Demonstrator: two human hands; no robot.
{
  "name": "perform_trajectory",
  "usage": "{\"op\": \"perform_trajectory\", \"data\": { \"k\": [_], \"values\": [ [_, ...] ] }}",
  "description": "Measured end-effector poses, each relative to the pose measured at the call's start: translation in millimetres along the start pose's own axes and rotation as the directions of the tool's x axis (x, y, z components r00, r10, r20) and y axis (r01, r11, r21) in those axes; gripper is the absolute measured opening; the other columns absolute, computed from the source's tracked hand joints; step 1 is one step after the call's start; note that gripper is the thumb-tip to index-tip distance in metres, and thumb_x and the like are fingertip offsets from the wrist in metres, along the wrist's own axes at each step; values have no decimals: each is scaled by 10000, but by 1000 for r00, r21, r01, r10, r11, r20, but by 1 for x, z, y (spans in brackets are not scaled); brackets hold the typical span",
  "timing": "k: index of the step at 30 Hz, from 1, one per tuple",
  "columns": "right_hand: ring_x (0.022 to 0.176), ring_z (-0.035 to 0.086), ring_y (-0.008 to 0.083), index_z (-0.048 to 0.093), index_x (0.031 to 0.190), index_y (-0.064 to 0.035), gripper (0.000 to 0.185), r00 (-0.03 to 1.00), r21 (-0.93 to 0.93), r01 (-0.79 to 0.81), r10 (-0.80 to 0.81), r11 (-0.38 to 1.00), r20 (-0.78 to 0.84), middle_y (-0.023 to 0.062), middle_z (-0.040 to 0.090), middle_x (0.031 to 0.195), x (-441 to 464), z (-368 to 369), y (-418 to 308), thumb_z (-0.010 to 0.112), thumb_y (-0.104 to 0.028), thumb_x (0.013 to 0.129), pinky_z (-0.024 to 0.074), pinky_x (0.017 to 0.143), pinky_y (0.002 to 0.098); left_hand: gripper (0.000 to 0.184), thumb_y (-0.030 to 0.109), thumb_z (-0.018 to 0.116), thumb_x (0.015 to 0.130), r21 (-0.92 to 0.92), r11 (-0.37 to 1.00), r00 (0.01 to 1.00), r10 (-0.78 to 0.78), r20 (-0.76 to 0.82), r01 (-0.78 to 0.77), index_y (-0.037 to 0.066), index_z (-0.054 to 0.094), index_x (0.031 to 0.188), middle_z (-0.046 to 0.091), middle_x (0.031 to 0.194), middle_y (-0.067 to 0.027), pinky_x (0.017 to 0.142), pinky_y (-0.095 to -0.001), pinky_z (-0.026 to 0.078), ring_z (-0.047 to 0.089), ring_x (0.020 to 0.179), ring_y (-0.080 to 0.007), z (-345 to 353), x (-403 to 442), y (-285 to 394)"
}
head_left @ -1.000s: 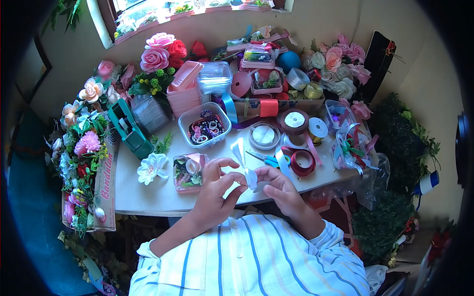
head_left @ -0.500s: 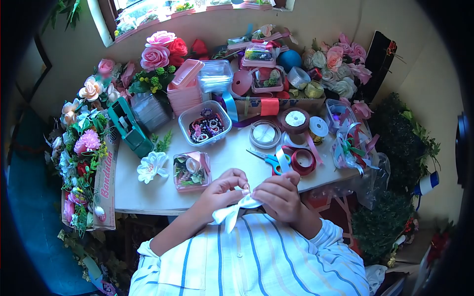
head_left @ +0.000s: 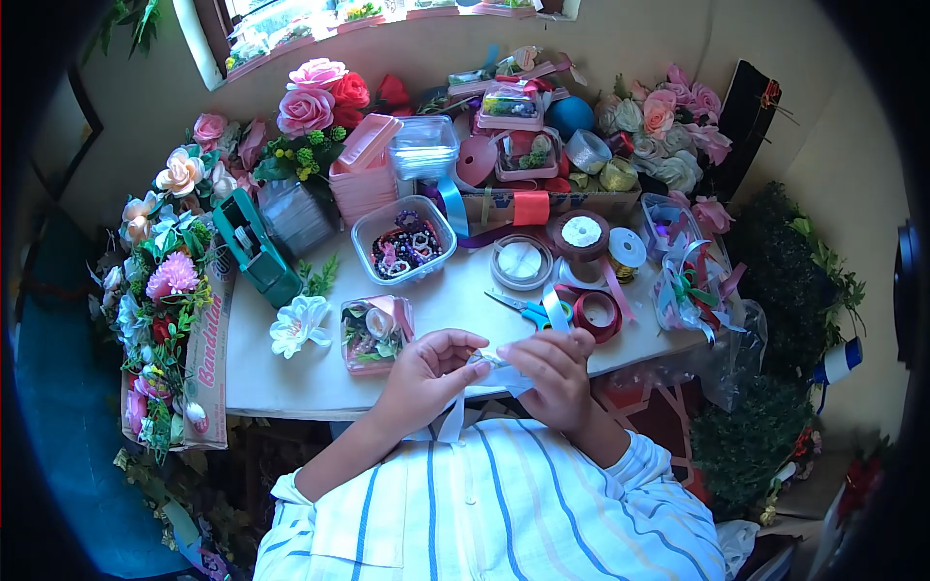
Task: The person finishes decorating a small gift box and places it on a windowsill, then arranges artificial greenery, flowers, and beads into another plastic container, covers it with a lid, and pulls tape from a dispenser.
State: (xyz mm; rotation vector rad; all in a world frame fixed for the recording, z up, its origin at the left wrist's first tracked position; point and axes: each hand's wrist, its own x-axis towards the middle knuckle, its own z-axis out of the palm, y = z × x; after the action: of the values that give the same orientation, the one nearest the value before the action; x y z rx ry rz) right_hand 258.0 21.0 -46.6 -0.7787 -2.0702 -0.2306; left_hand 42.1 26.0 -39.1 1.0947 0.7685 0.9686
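Observation:
Close in front of my striped shirt, a strip of white ribbon [head_left: 452, 422] runs between my two hands. My left hand [head_left: 426, 376] pinches it between thumb and forefinger, and one end hangs below. My right hand [head_left: 554, 380] has its fingers curled around the other part of the ribbon, next to the left fingertips. Something small and thin shows at the left fingertips, too small to name. Just beyond my left hand sits a clear-lidded box with a pink base [head_left: 374, 334] and flowers inside. Blue-handled scissors [head_left: 531, 310] lie beyond my right hand.
A tub of beads [head_left: 403, 242] stands mid-table, with ribbon spools [head_left: 581, 234] to its right. On the left are a white flower [head_left: 300, 326], a green tape dispenser [head_left: 256, 250] and a carton of artificial flowers [head_left: 208, 363]. A ribbon-filled container [head_left: 690, 281] stands at the right edge.
The ribbon was bunched with a wide loop to the left; now it hangs as a narrower strip. My left hand has turned and shifted slightly, its fingers more spread around the pinch.

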Motion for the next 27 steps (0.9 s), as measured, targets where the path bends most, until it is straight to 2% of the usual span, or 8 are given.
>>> {"op": "perform_trajectory", "data": {
  "k": [2, 3, 5, 6, 9, 16, 23, 27],
  "values": [
    [1035, 593, 190, 653, 1205, -87, 500, 967, 237, -252, 233, 938, 105, 64, 652, 1101, 10, -2, 1, 742, -103, 713, 371, 885, 361, 295, 35, 711, 907, 83, 996, 999, 26, -23, -24, -22, 593, 1172, 664, 1028, -65, 837, -215, 516, 641, 917, -85, -1, 0, 4],
    [1035, 593, 190, 653, 1205, -87, 500, 967, 238, -250, 231, 939, 105, 64, 652, 1101, 9, -3, 3, 742, -103, 713, 371, 885, 361, 299, 31, 722, 899, 166, 985, 997, 55, -46, -47, -13, 594, 1165, 669, 1032, -64, 813, -204, 506, 633, 924, -75, -2, -1, 6],
    [1078, 585, 241, 597, 1240, -35, 580, 895, 614, -429, 404, 662, 189, 103, 618, 1162, 4, -7, 8, 695, -26, 669, 400, 908, 367, 286, 49, 715, 904, 249, 966, 995, 83, -58, -66, -9, 594, 1157, 673, 1007, -54, 756, -200, 484, 626, 890, -67, -1, -1, 6],
    [1058, 590, 224, 635, 1213, -34, 519, 895, 670, -422, 400, 611, 199, 103, 605, 1161, 8, -11, 10, 716, -55, 701, 432, 875, 335, 274, 68, 708, 910, 331, 940, 992, 107, -66, -79, -4, 593, 1149, 677, 983, -45, 699, -196, 462, 618, 857, -59, 0, -1, 6],
    [994, 601, 220, 657, 1198, -24, 429, 891, 614, -450, 284, 648, 354, 131, 625, 1080, 29, -26, 9, 748, -71, 781, 483, 802, 308, 266, 77, 701, 913, 399, 912, 992, 117, -37, -93, 4, 591, 1144, 685, 986, -42, 672, -193, 432, 608, 850, -52, 5, -2, 11],
    [790, 669, 233, 722, 1022, -41, 183, 931, 589, -348, 198, 729, 305, 104, 681, 878, 31, 0, 9, 749, -52, 841, 522, 674, 314, 277, 60, 694, 908, 414, 904, 992, 128, -12, -111, -8, 586, 1154, 697, 1001, -57, 723, -199, 471, 627, 877, -64, 7, -3, 13],
    [781, 682, 228, 711, 947, -36, 155, 907, 561, -407, 245, 721, 343, 92, 694, 851, 35, -4, 4, 768, -73, 807, 515, 683, 325, 317, 42, 680, 898, 429, 899, 995, 95, 9, -90, -3, 565, 1191, 694, 1022, -51, 733, -205, 448, 597, 850, -53, 7, 0, 13],
    [765, 678, 241, 702, 912, -53, 162, 945, 482, -305, 198, 821, 261, 83, 695, 834, 31, -3, 8, 773, -64, 767, 494, 689, 336, 344, 69, 696, 886, 449, 885, 992, 121, 33, -123, 0, 572, 1200, 687, 985, -47, 741, -217, 468, 600, 843, -71, 7, 1, 11]
  ]
}}
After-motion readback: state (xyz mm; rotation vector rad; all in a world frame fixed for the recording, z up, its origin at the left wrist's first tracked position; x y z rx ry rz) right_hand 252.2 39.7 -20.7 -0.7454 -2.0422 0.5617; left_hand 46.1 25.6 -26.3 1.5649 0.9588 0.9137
